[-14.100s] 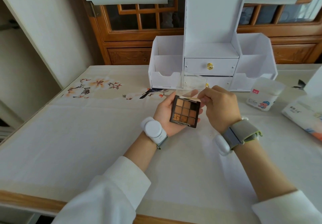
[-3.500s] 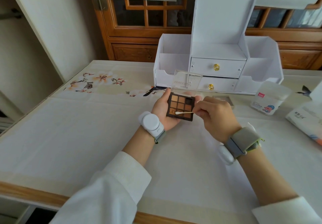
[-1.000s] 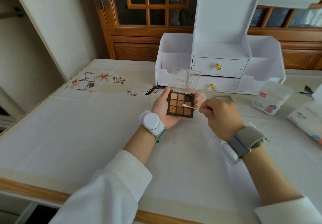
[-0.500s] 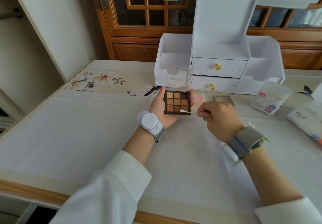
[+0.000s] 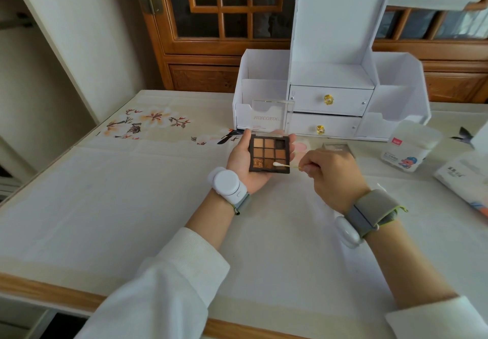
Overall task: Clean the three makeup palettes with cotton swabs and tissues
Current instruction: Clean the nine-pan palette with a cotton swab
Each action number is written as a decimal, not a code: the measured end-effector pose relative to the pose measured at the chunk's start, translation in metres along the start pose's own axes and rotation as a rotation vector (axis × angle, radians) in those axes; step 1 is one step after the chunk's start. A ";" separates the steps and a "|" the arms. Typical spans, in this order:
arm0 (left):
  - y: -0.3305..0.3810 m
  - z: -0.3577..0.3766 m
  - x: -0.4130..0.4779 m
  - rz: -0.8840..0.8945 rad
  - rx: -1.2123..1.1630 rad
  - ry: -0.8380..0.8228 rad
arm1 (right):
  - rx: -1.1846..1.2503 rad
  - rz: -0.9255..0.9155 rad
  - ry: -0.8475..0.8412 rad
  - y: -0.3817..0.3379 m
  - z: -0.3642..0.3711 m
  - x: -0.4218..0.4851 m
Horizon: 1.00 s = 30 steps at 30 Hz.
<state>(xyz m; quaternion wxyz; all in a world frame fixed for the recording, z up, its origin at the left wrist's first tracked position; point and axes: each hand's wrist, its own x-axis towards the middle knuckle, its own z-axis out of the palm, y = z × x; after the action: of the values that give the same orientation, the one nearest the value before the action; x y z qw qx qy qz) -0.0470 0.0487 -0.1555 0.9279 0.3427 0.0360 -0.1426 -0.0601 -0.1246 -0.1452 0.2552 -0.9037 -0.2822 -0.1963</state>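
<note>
My left hand [image 5: 241, 163] cradles an open brown eyeshadow palette [image 5: 268, 153] with nine pans, thumb on its left edge, clear lid standing up behind. My right hand [image 5: 330, 177] pinches a cotton swab [image 5: 286, 165] by its right end; the white tip rests on the bottom row of pans, near the middle. A second small palette [image 5: 338, 147] lies closed on the table just behind my right hand. A pink item [image 5: 301, 147] shows partly behind the held palette; what it is I cannot tell.
A white desktop organiser [image 5: 330, 95] with two gold-knobbed drawers stands at the back. To the right are a clear cotton swab box [image 5: 410, 148] and a tissue pack [image 5: 464, 177]. The table [image 5: 118, 206] wears a pale floral cloth; its wooden edge runs along the front.
The swab tip has slid left along the bottom row of pans in the last half second. The palette stays squared in my left hand.
</note>
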 end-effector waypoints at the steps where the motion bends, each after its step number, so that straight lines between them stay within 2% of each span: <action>1: 0.000 0.000 -0.001 -0.005 0.008 -0.008 | -0.001 0.002 0.024 0.000 0.000 0.000; 9: 0.001 -0.003 0.002 0.012 -0.004 -0.016 | 0.003 -0.099 0.077 0.003 0.005 0.000; 14: -0.003 0.000 0.002 0.021 0.001 -0.002 | -0.003 0.005 0.207 0.006 0.008 0.002; 20: -0.001 0.001 0.005 0.042 -0.164 -0.015 | 0.027 0.141 0.248 -0.001 0.010 0.003; 30: -0.001 0.004 0.003 0.097 -0.123 0.028 | 0.114 -0.005 0.249 -0.031 0.028 0.002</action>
<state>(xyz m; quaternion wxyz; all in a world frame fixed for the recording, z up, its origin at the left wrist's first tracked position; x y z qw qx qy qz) -0.0450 0.0446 -0.1540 0.9523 0.2885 0.0410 -0.0904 -0.0718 -0.0858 -0.1558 0.3389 -0.8557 -0.2614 -0.2910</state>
